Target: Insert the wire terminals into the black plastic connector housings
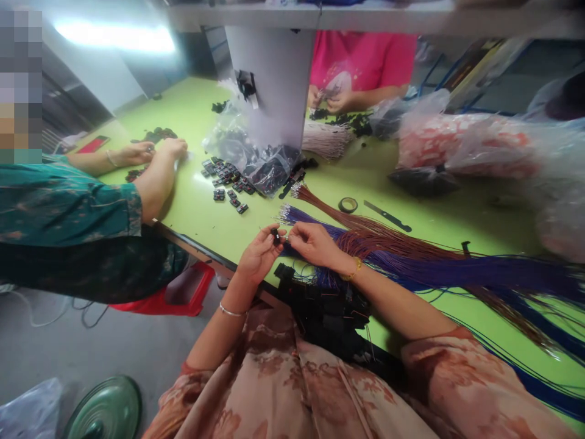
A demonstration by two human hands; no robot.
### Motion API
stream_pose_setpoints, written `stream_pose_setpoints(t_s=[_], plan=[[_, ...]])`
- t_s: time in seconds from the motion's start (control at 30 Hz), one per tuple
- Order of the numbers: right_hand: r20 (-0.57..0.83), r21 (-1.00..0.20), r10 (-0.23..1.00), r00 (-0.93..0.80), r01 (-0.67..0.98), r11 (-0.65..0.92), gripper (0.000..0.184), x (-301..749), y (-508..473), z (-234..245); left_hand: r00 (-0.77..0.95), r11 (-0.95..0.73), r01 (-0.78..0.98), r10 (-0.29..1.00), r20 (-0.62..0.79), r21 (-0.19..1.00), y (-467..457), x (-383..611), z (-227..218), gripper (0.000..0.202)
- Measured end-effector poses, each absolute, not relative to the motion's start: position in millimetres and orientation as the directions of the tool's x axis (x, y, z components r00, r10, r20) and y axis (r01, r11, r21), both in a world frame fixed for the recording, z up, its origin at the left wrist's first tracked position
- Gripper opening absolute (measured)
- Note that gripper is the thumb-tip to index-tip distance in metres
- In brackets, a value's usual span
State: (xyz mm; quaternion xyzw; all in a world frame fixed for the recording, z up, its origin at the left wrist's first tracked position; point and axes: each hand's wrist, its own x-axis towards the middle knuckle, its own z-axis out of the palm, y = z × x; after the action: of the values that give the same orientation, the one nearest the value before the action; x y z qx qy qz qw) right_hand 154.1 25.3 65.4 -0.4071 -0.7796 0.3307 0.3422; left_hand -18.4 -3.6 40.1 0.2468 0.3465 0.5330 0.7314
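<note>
Between the thumb and fingers of my left hand (256, 253) is a small black connector housing (275, 236). My right hand (315, 244) is pinched right beside it, its fingertips close to the housing on what looks like a thin wire end. Under and behind my right hand lie a bundle of blue wires (411, 271) and a bundle of brown wires (361, 227), both with metal-tipped ends. A heap of black connectors with wires (329, 305) sits at the table edge, close below my hands.
Several loose black connectors (228, 177) lie near a clear plastic bag (269, 167). A tape roll (348, 205) and a knife (388, 216) rest behind the wires. Co-workers' hands (171, 149) are busy at left and across the green table (192, 213). Wrapped bags (470, 146) stand right.
</note>
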Motion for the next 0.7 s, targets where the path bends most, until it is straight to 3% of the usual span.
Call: stream_pose_setpoints(t_s=[0.43, 0.7], plan=[[0.226, -0.777, 0.855, -0.466, 0.444, 0.447, 0.026, 154.3, 25.4, 60.2, 0.172, 0.309, -0.650, 0.950, -0.261, 0.695, -4.6, -11.9, 39.3, 0.028], [0.156, -0.830, 0.865, -0.477, 0.412, 0.377, 0.026, 153.7, 27.4, 60.6, 0.124, 0.257, -0.565, 0.966, -0.228, 0.784, -6.6, -9.4, 41.6, 0.033]])
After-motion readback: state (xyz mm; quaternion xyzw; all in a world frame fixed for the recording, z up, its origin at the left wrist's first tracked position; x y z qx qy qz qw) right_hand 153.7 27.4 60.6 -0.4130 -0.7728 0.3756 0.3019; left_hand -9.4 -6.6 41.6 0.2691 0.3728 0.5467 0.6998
